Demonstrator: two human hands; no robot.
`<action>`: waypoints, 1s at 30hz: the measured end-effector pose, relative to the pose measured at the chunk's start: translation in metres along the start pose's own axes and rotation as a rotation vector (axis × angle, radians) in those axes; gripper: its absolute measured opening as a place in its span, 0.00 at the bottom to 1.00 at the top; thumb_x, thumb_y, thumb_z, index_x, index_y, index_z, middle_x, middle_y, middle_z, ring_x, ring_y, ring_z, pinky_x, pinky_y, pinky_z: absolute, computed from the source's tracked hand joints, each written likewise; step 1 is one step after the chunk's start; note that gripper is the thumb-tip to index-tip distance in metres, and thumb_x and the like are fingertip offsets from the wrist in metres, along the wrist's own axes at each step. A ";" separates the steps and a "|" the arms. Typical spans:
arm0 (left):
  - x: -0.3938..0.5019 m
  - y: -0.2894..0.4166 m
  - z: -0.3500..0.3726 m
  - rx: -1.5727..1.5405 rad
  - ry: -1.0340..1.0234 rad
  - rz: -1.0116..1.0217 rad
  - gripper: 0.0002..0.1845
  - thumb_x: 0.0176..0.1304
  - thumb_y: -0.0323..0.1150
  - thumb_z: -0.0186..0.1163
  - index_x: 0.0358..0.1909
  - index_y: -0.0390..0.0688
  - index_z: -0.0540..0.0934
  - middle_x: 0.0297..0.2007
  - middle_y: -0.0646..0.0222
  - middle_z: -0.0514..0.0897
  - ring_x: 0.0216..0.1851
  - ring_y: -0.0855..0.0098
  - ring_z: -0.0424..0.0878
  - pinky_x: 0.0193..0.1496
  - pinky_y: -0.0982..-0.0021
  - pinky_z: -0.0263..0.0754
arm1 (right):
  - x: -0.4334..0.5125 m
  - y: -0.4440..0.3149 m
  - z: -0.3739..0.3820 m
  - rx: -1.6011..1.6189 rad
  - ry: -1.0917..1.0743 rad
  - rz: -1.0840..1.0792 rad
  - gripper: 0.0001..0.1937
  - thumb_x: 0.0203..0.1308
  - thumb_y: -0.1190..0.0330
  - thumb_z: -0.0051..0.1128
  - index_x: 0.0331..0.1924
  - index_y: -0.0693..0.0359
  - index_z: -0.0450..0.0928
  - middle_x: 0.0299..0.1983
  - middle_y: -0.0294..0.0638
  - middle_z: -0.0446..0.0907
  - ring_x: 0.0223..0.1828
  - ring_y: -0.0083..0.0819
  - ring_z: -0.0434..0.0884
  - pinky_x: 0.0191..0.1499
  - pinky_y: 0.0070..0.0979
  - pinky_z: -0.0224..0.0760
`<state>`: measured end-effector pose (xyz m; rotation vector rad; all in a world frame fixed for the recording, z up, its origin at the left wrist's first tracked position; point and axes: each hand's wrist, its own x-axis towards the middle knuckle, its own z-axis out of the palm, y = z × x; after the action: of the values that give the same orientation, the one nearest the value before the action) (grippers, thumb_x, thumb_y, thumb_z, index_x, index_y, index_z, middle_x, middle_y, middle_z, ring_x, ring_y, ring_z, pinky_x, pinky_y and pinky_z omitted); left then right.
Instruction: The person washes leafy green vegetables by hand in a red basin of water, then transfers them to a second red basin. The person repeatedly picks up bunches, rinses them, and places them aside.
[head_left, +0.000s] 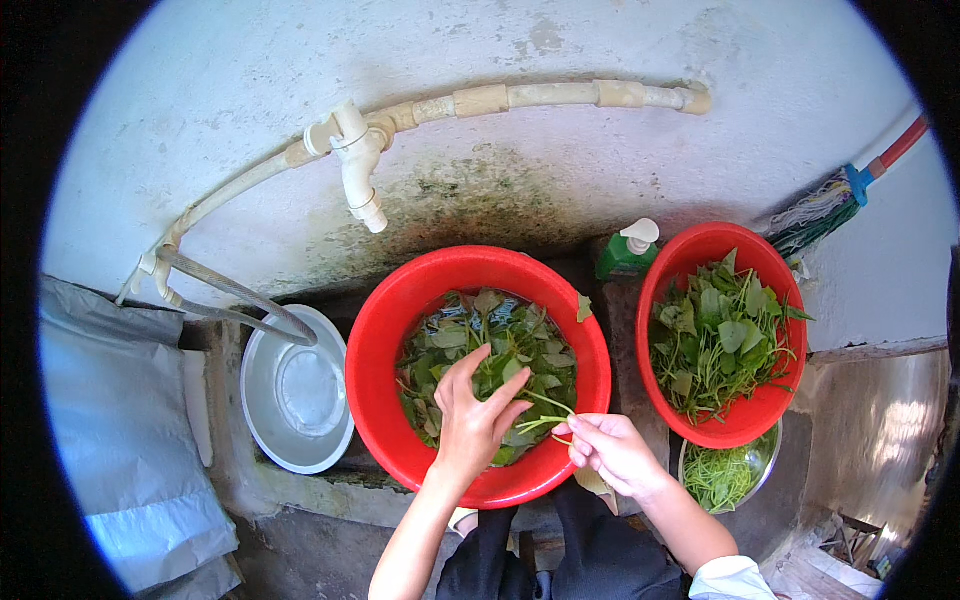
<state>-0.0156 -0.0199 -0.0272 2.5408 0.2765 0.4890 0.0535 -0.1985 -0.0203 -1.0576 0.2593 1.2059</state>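
Observation:
A large red plastic basin (367, 375) with leafy greens (450, 337) in water stands in front of me. Over its middle my left hand (476, 409) is spread, its fingers apart, with nothing plainly held; its fingertips are close to the leaves. At the basin's near right rim, my right hand (611, 450) pinches a few green stems (551, 421) between thumb and fingers, their other ends pointing left over the basin. One loose leaf (583, 307) clings to the basin's right rim.
To the right, a second red basin (765, 412) holds more greens, above a metal bowl of stems (720, 480). A green pump bottle (626, 259) stands between the basins. Left is a grey basin (259, 390) with a hose (240, 289). A plastic tap (362, 172) juts from the wall; a mop (821, 206) leans right.

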 end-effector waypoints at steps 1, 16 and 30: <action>-0.001 -0.004 -0.001 0.010 -0.012 0.026 0.16 0.42 0.34 0.69 0.38 0.53 0.83 0.55 0.58 0.69 0.57 0.54 0.63 0.57 0.58 0.56 | 0.000 0.001 0.001 -0.007 -0.003 0.001 0.14 0.66 0.66 0.46 0.40 0.74 0.74 0.18 0.29 0.67 0.20 0.17 0.67 0.26 0.13 0.60; 0.001 -0.002 0.023 -0.080 -0.058 -0.014 0.04 0.41 0.29 0.68 0.22 0.45 0.82 0.50 0.61 0.73 0.54 0.56 0.66 0.55 0.57 0.56 | 0.006 0.013 -0.003 -0.139 -0.052 -0.055 0.13 0.67 0.68 0.45 0.38 0.74 0.75 0.20 0.32 0.67 0.22 0.17 0.65 0.28 0.15 0.62; -0.006 -0.060 0.052 0.377 -0.644 -0.607 0.45 0.45 0.40 0.70 0.65 0.52 0.57 0.66 0.51 0.49 0.66 0.42 0.45 0.59 0.35 0.51 | -0.111 0.023 -0.220 -1.332 0.472 0.588 0.14 0.55 0.65 0.55 0.40 0.65 0.80 0.36 0.49 0.82 0.35 0.33 0.83 0.39 0.28 0.76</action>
<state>-0.0060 0.0042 -0.1025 2.6109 0.9073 -0.6529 0.0672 -0.4394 -0.0741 -2.5678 0.0959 1.6530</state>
